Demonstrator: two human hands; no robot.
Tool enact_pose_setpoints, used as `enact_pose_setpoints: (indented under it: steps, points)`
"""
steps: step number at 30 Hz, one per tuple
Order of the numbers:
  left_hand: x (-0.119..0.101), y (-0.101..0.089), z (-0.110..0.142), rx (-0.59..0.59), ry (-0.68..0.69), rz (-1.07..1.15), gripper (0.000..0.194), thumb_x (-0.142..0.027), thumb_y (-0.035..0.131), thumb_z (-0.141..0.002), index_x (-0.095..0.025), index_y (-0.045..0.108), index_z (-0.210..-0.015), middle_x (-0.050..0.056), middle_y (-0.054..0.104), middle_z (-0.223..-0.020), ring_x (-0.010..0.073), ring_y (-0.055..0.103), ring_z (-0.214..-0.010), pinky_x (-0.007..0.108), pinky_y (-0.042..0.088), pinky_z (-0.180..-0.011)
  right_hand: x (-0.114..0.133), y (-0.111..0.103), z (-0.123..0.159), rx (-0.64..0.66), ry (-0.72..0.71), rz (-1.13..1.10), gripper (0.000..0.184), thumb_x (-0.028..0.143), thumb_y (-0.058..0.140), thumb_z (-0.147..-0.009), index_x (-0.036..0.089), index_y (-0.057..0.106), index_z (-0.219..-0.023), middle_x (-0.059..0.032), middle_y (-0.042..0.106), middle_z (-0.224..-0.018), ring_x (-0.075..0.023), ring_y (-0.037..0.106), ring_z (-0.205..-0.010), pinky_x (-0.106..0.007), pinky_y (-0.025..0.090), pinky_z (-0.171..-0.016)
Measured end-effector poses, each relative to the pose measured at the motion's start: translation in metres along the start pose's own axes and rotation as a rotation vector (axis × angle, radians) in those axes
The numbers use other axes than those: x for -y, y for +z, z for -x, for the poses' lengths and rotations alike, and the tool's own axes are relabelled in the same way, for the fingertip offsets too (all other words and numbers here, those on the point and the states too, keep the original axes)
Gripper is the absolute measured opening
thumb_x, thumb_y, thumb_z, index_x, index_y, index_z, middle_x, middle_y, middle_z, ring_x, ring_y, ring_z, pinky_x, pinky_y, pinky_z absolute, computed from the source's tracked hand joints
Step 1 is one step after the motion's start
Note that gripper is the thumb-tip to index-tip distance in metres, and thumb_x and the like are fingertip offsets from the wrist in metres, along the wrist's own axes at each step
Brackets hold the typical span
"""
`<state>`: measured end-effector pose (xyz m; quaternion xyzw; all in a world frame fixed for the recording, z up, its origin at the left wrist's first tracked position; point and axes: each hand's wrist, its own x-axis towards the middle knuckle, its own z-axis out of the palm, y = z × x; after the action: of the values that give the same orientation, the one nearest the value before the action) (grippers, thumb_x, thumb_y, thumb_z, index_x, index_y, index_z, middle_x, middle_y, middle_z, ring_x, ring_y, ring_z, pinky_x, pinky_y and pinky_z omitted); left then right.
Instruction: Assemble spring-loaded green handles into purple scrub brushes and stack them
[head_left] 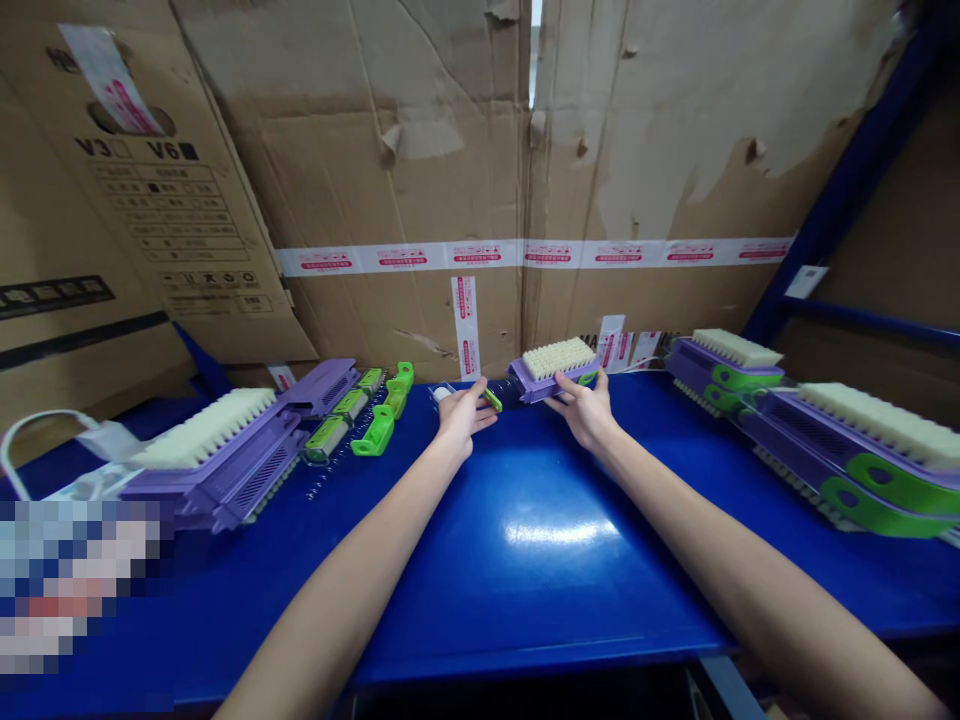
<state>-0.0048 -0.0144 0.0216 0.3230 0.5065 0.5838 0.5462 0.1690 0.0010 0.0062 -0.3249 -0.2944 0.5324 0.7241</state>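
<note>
Purple plastic brush block with cream bristles (535, 379) is at the back of the blue glossy tabletop (540, 590), near the cardboard wall (375, 200), bristles up. Long axis runs roughly left-right, slightly skewed. Right hand (586, 408) has it: fingers on the near side, thumb around the right end by a bright green tab (587, 379). Can't tell if the block is lifted or resting.

Left hand (459, 416) is narrow, with a small flat green piece (493, 400) at thumb and fingers, looks pinched. Key relation: green piece sits just left of the block's left end, block lies to the left hand's right, gap short. Dark coiled part (511, 391) fills that gap; whether it touches either can't be told. Right hand is the nearer one, already on the block.

Room: tabletop is bare from the hands toward the front edge. Tight behind, cardboard close. Left side limited by green plastic brackets (373, 432), yellow-green blocks (327, 440) and stacked purple brush bodies (225, 440). Right side bounded by purple brush assemblies with green end loops (802, 430), well apart from the right hand.
</note>
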Motion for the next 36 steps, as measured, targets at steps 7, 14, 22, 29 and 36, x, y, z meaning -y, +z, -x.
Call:
enact_pose_setpoints:
  steps: [7,14,22,29,36]
  points:
    - [0.003,0.001,0.005,0.131,0.007,-0.055,0.027,-0.033,0.069,-0.077,-0.01,0.061,-0.087,0.011,0.068,-0.077,0.0172,0.066,-0.061,0.034,0.057,-0.07,-0.004,0.003,0.004,0.079,0.026,0.016,0.079,0.013,0.079,-0.059,0.041,0.037,-0.119,0.0032,0.061,-0.109,-0.0195,0.066,-0.092,-0.052,0.055,-0.081]
    - [0.005,0.0,0.004,0.135,0.026,-0.008,0.027,-0.031,0.069,-0.078,-0.008,0.062,-0.091,0.013,0.069,-0.08,0.0163,0.067,-0.06,0.036,0.057,-0.073,-0.01,0.009,0.013,0.16,0.003,0.068,0.077,0.018,0.079,-0.059,0.041,0.039,-0.12,0.0028,0.06,-0.108,-0.0201,0.063,-0.098,-0.051,0.055,-0.081]
    - [0.004,0.004,0.005,0.037,0.023,-0.016,0.026,-0.028,0.07,-0.077,-0.01,0.057,-0.091,0.009,0.068,-0.074,0.0174,0.067,-0.059,0.038,0.057,-0.073,-0.01,0.006,0.012,0.145,-0.006,0.094,0.079,0.019,0.08,-0.058,0.041,0.038,-0.121,0.0024,0.06,-0.106,-0.0209,0.062,-0.097,-0.052,0.054,-0.081]
    - [0.001,0.003,0.006,0.01,0.018,-0.034,0.022,-0.026,0.067,-0.079,-0.01,0.056,-0.09,0.009,0.067,-0.075,0.0169,0.067,-0.058,0.037,0.057,-0.073,-0.011,0.007,0.014,0.15,-0.004,0.097,0.081,0.02,0.08,-0.058,0.042,0.036,-0.122,0.0025,0.059,-0.106,-0.0198,0.063,-0.095,-0.052,0.054,-0.081]
    - [0.003,0.002,0.005,0.064,0.021,0.014,0.033,-0.032,0.075,-0.071,-0.008,0.059,-0.087,0.015,0.069,-0.082,0.0208,0.07,-0.07,0.037,0.056,-0.077,-0.011,0.01,0.018,0.153,0.003,0.087,0.082,0.018,0.08,-0.057,0.042,0.035,-0.122,0.0028,0.06,-0.106,-0.0192,0.064,-0.093,-0.05,0.055,-0.08]
